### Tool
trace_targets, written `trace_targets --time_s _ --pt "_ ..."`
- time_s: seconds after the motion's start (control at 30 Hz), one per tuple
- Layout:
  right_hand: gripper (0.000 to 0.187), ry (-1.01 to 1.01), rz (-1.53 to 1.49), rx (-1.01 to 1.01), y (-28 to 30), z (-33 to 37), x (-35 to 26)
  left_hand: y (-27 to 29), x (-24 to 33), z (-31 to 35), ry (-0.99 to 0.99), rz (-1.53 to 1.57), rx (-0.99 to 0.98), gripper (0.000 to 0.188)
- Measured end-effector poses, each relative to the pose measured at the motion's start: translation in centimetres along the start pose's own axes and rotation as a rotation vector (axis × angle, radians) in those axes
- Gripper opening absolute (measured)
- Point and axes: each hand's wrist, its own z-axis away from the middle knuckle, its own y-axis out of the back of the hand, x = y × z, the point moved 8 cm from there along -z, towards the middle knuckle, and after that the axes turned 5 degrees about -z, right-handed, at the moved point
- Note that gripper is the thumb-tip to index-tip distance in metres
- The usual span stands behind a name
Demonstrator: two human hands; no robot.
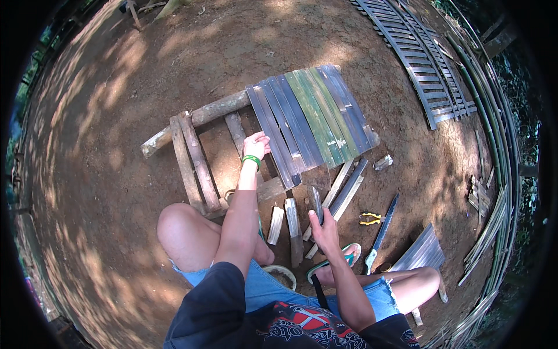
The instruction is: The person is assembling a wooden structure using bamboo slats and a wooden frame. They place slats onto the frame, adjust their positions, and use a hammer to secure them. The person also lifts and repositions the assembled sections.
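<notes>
My left hand (pixel 256 146), with a green wristband, is over the left edge of a row of flat wooden slats (pixel 317 125). Its fingers are curled together; whatever they may hold is too small to make out. The slats, dark grey with a greenish band, lie side by side across a frame of round logs (pixel 218 110). Lower and to the right, my right hand (pixel 325 234) is closed round a short grey piece of wood (pixel 315 202), its thumb along the side. That piece points away from me, just off the near edge of the slats.
Cut wood pieces (pixel 293 224) and longer strips (pixel 343 189) lie on the dirt before me. Yellow-handled pliers (pixel 370 218) and a handsaw (pixel 383 232) are to the right. A bowl (pixel 281 276) sits between my legs. Slatted panels (pixel 415 64) and bamboo poles (pixel 494 110) lie farther right.
</notes>
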Motion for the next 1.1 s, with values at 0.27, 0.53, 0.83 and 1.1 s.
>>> trace_targets --time_s 0.27,0.53,0.83,1.1 --pt "0.044 -0.068 0.028 -0.038 0.5 0.0 -0.7 -0.3 0.5 0.6 0.010 0.005 0.010 0.041" --pt "0.040 0.067 0.080 -0.074 0.0 0.7 -4.5 0.0 0.2 0.7 0.019 -0.031 0.025 0.042" --pt "0.038 0.067 0.288 -0.173 -3.2 -1.1 -0.7 0.4 -1.0 0.4 0.053 -0.007 0.015 0.044" --pt "0.035 0.152 0.362 -0.096 -3.6 -1.5 -0.3 -0.7 -0.2 0.2 0.011 -0.018 0.055 0.041"
